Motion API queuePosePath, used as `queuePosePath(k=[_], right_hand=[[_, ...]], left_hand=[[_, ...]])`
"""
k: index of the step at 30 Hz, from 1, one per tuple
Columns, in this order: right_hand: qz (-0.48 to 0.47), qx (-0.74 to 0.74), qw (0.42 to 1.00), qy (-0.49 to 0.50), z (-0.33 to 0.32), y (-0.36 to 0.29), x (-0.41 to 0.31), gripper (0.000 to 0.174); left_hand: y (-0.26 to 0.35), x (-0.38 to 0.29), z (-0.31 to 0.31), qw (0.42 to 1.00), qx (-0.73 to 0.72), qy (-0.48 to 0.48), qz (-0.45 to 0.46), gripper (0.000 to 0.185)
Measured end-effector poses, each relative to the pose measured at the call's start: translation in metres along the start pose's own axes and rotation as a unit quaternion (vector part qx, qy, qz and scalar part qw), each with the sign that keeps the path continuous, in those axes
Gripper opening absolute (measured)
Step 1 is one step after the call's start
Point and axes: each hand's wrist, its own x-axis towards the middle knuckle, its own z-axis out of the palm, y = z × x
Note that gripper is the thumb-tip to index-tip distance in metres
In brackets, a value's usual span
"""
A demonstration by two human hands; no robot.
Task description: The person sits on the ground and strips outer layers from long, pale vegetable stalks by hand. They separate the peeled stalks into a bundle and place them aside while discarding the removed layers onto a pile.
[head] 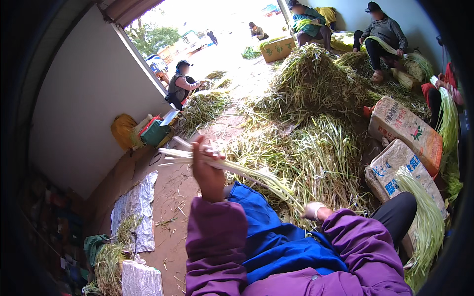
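My left hand point(211, 175) is raised in front of me, its fingers closed around the pale end of a bunch of long green-white stalks point(255, 173). White ends stick out to the left beyond my fingers. The bunch slants down to the right across the blue apron point(259, 222) on my lap. At its lower, thinner end is my right hand point(314, 211), in a whitish glove and closed on the stalks. A heap of long-leaved green stalks point(322, 162) lies just beyond my hands, with dry yellow leaves among it.
Two printed woven sacks point(405, 129) point(381, 174) stand at my right; pale trimmed stalks point(418, 211) drape over the nearer. A taller leaf heap point(311, 81) rises behind. Several people sit around, one by the doorway point(181, 85). A silvery sheet point(135, 211) lies on the left floor.
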Motion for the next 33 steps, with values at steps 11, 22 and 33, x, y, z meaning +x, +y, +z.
queuePosePath(k=[11,22,33], right_hand=[[0.085,0.016,0.991,0.105,0.009,0.087,0.011,0.032],[0.184,-0.034,0.981,0.057,0.021,0.093,0.025,0.046],[0.233,0.071,0.960,0.138,-0.014,0.109,0.047,0.027]], left_hand=[[-0.046,0.006,-0.004,0.986,0.159,0.039,0.032,0.039],[-0.176,-0.017,-0.034,0.951,0.163,0.028,-0.261,0.030],[-0.180,-0.017,-0.016,0.922,0.203,-0.013,-0.329,0.027]])
